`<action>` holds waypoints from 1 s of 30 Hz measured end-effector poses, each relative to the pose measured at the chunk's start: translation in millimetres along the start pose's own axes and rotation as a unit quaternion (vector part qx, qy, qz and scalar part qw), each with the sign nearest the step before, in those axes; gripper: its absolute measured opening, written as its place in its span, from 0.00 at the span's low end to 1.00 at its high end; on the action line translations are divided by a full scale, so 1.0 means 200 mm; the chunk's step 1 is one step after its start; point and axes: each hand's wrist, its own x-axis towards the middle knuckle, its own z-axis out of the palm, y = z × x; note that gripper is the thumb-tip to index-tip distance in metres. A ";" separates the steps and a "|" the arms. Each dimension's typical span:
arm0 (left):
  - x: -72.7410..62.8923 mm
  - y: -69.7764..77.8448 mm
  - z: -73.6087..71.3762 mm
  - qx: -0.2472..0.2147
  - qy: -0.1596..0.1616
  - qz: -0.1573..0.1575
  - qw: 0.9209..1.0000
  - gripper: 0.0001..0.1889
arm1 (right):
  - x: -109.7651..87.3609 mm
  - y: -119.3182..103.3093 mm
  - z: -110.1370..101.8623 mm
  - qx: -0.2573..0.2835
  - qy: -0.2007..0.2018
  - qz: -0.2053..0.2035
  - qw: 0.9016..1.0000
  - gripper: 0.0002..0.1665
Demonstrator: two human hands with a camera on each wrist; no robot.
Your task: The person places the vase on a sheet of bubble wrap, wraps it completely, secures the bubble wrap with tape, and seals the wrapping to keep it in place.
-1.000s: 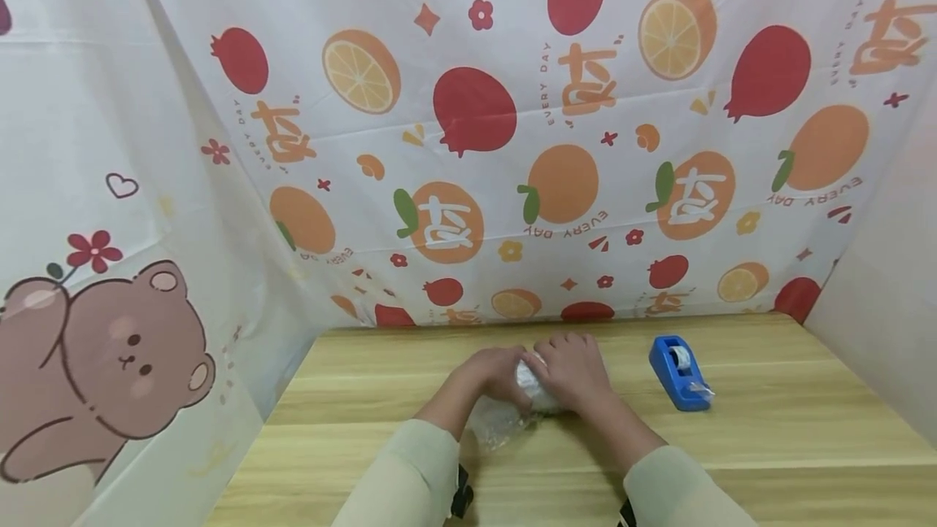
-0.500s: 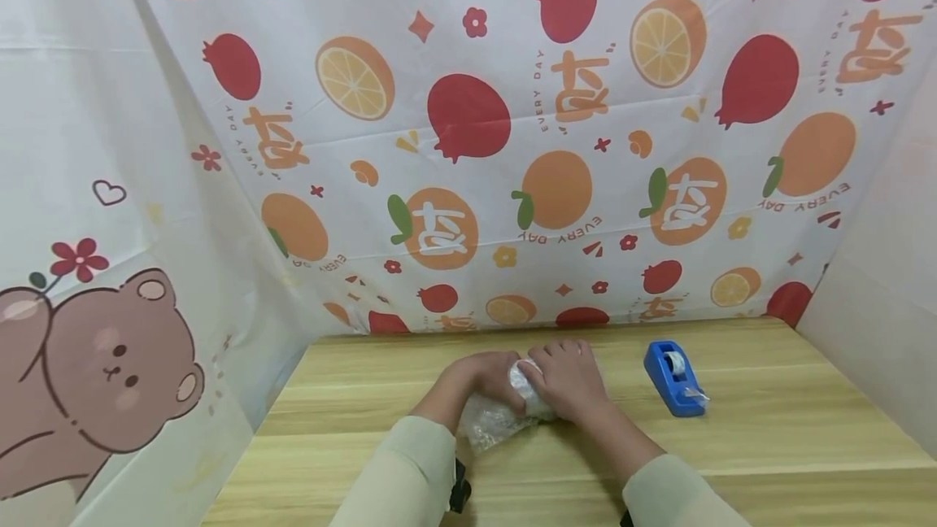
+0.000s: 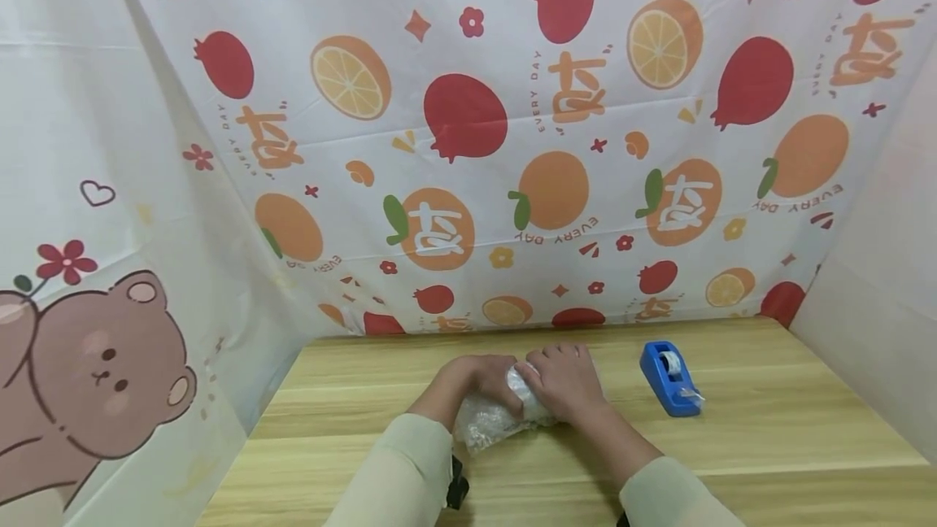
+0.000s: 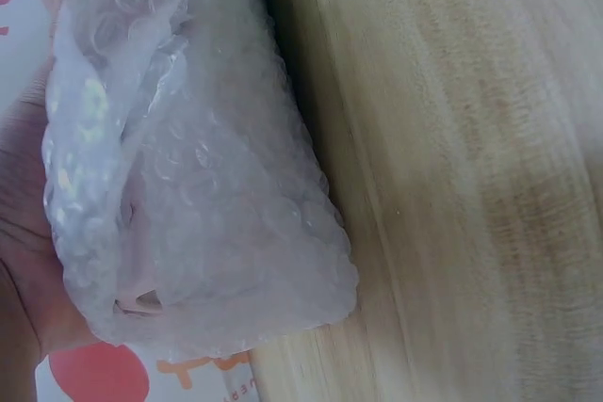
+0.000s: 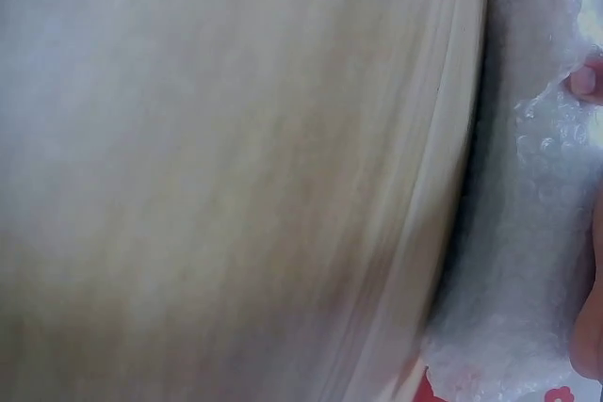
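Observation:
Between my two hands lies a bundle of clear bubble wrap (image 3: 489,423) on the wooden table. My left hand (image 3: 492,379) grips its upper left part, its fingers bent over the wrap. Over the right part curls my right hand (image 3: 565,381), its thumb pointing towards the left hand. In the left wrist view the bubble wrap (image 4: 226,185) is a long, folded packet with a loose overlapping edge, and the left hand (image 4: 28,223) is behind it. The right wrist view has the wrap (image 5: 537,204) at its right side, with a thumb (image 5: 584,82) on it. What the wrap encloses cannot be made out.
A blue tape dispenser (image 3: 669,379) with a roll of clear tape stands to the right of my hands, a tape end sticking out at its front. The wooden table (image 3: 351,405) ends at a fruit-print cloth (image 3: 468,185) behind. A bear-print cloth (image 3: 110,364) hangs at left.
Both hands stay on the bundle. More bubble wrap shows below and left of the left hand than a second ago. The head view has shifted slightly.

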 end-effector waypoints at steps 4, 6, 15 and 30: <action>-0.02 -0.01 -0.01 -0.008 -0.004 -0.005 1.000 0.35 | 0.01 -0.02 -0.01 -0.001 0.003 0.005 1.000 0.34; -0.02 0.00 -0.01 -0.007 -0.004 -0.004 1.000 0.37 | 0.02 -0.03 -0.02 -0.003 0.006 0.010 1.000 0.33; -0.04 -0.03 -0.02 -0.034 0.009 -0.002 0.999 0.47 | 0.08 -0.06 -0.05 0.004 -0.024 0.034 0.999 0.33; -0.08 0.03 0.14 0.179 0.177 -0.024 0.968 0.53 | 0.12 -0.02 -0.04 0.021 -0.067 0.056 0.996 0.34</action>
